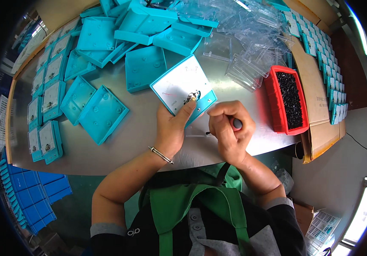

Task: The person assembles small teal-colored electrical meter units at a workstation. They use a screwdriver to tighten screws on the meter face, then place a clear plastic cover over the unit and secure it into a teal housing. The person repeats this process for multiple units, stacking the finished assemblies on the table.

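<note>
A square panel meter [181, 79] with a white dial and a teal case is tilted above the table in my left hand [170, 133]. My left thumb presses near the exposed metal movement at the dial's lower part. Close to the meter's lower right corner, my right hand [231, 133] is closed around a screwdriver [237, 124] with a red and grey handle. The tool's short dark tip shows at the left of that fist, apart from the meter. Beneath the hands, a clear plastic piece [195, 132] lies on the metal table [143, 115].
Empty teal cases [104, 115] are heaped at the back left. Clear plastic covers [251, 47] pile up at the back. A red bin [280, 111] of small black parts stands right, beside cardboard [317, 102]. Finished-looking meters [49, 138] line the left edge; more meters [313, 45] stand far right.
</note>
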{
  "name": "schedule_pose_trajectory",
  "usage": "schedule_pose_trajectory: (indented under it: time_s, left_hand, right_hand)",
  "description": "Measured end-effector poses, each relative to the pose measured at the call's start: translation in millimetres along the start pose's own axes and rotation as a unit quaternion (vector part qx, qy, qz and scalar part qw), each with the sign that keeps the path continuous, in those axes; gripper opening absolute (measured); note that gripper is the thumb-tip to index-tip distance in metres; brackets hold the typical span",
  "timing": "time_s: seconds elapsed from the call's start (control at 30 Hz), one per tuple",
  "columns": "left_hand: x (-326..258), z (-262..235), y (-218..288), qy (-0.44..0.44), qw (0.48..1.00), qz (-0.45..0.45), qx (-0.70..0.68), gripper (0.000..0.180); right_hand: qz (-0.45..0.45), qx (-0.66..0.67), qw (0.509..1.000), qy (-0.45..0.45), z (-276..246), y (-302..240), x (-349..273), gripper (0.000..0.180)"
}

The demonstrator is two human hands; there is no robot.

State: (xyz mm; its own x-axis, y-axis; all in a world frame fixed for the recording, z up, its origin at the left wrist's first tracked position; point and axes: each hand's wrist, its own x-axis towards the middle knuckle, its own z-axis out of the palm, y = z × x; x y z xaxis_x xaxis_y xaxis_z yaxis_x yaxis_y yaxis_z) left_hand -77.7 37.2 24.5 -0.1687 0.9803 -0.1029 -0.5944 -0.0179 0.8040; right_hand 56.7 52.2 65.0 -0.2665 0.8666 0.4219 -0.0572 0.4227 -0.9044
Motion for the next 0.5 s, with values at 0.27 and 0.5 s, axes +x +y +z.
schedule_pose_trajectory:
  time_s: [0.27,0.5]
  left_hand:
    - [-33,-38,43,-0.03,0.996,-0.086,-0.006,0.04]
    - [-45,-45,38,-0.033,0.997,-0.065,0.03,0.048]
  right_hand:
    - [0.005,-0.332,0.907,-0.259,-68,-3,21,0.043]
    - [0.041,-0.389,0.901,-0.185,-76,-4,1,0.058]
